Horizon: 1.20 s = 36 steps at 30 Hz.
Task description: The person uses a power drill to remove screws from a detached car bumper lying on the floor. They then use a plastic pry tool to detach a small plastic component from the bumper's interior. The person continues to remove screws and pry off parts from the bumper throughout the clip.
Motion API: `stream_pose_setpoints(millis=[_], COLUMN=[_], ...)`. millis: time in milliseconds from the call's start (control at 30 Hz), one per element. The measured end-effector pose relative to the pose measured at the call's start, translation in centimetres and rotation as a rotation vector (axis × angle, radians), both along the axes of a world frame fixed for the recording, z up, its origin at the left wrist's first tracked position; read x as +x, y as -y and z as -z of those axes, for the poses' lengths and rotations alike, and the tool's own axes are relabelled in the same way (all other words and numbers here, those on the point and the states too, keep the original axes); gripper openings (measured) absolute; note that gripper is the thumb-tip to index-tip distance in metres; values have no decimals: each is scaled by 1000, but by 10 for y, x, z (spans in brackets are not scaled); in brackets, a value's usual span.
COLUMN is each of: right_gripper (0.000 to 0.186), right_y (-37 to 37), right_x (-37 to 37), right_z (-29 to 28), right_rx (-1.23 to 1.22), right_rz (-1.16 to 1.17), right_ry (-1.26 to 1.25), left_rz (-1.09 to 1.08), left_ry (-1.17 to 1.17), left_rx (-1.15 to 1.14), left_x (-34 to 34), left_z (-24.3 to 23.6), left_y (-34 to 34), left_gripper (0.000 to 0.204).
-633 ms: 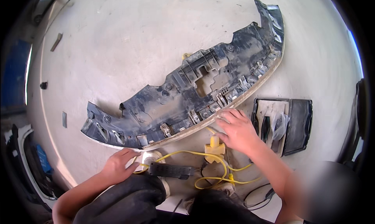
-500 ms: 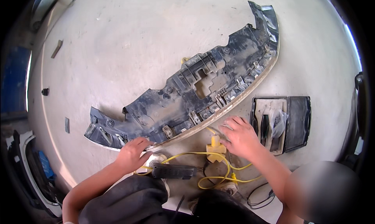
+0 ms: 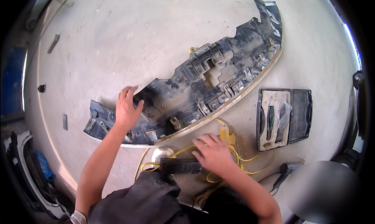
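Observation:
A large black plastic car bumper (image 3: 187, 87), dusty and with its inner side up, lies slantwise on the floor before me. My left hand (image 3: 129, 108) is at its far edge near the left end, thumb apart from the fingers. Its fingertips reach to that edge; whether they press on it I cannot tell. Just short of the bumper's near rim, my right hand (image 3: 214, 153) hovers with fingers stretched and nothing in them. Beneath and beside it are a black slotted box (image 3: 180, 166), a yellow cable (image 3: 183, 149) and a yellow connector block (image 3: 226, 136), partly hidden by the hand.
To the right lies an open black tool case (image 3: 300, 116) with tools and a clear plastic bag (image 3: 284, 116). A black corded tool (image 3: 288, 169) rests below it. Small loose pieces (image 3: 53, 43) lie at the far left. A white-edged car part (image 3: 25, 173) stands at the left.
My left hand has moved from the bumper's near rim across to its far edge. My right hand has come left and nearer to me, over the cable. The view has shifted slightly.

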State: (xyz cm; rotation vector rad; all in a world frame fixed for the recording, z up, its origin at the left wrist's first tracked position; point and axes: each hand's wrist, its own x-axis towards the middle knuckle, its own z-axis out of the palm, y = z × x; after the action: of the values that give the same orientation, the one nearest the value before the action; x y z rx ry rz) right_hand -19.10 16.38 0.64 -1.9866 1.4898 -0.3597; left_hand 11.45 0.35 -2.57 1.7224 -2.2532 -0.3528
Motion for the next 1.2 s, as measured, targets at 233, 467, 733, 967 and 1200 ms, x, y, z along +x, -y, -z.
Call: stream_pose_setpoints(millis=[233, 467, 733, 967, 1200], right_gripper=[45, 40, 36, 39, 47], right_y=[29, 48, 53, 55, 53], right_x=[54, 64, 69, 72, 70], right_z=[31, 59, 62, 61, 69], right_rx=[-251, -301, -300, -294, -328], right_rz=[-78, -174, -214, -197, -174], right_ry=[-205, -258, -312, -306, -299], left_rz=[-114, -98, -123, -108, -114], left_ry=[-208, -189, -257, -249, -266], left_rx=[615, 712, 626, 547, 567], left_x=[24, 25, 17, 20, 22], left_z=[18, 6, 0, 3, 0], left_y=[51, 50, 35, 29, 28], left_gripper=[45, 39, 37, 40, 44])
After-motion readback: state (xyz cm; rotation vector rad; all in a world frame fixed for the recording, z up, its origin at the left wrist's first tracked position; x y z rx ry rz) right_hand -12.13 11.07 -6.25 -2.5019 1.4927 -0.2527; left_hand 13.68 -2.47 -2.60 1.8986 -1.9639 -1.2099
